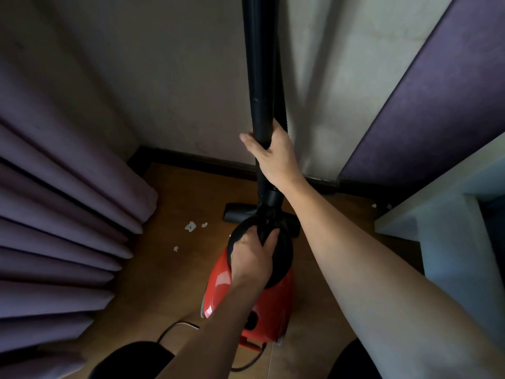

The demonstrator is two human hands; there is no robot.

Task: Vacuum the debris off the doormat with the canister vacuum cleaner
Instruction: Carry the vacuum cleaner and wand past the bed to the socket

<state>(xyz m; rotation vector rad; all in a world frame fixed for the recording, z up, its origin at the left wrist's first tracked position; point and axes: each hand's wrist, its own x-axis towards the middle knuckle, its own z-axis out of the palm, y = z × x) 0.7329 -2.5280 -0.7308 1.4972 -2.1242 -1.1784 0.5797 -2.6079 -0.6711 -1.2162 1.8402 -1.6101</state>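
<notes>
— Where's the vacuum, and who's got hold of it?

— The red canister (273,310) stands on the wood floor. The left hand (254,250) is clamped round the black fitting on the canister's round front cap. The right hand (273,154) is wrapped round the black wand (262,77), which rises straight up above the canister.

— And the head?

— The floor nozzle (237,212) lies flat just beyond the canister, towards the wall. White scraps of debris (190,226) sit left of the canister, near the curtain (54,214). No doormat is in view (so the machine probably has to be moved to it).

— How will it carry?

— I'd guess the canister is the heavy part: hard, glossy plastic, too slick to grab by the shell, so that front fitting is the sensible grip. The wand looks stiff and light and should steer well from its lower half. The ribbed hose (284,105) behind the wand will flop, and the cord (175,328) trailing from the canister's near end could snag.
</notes>
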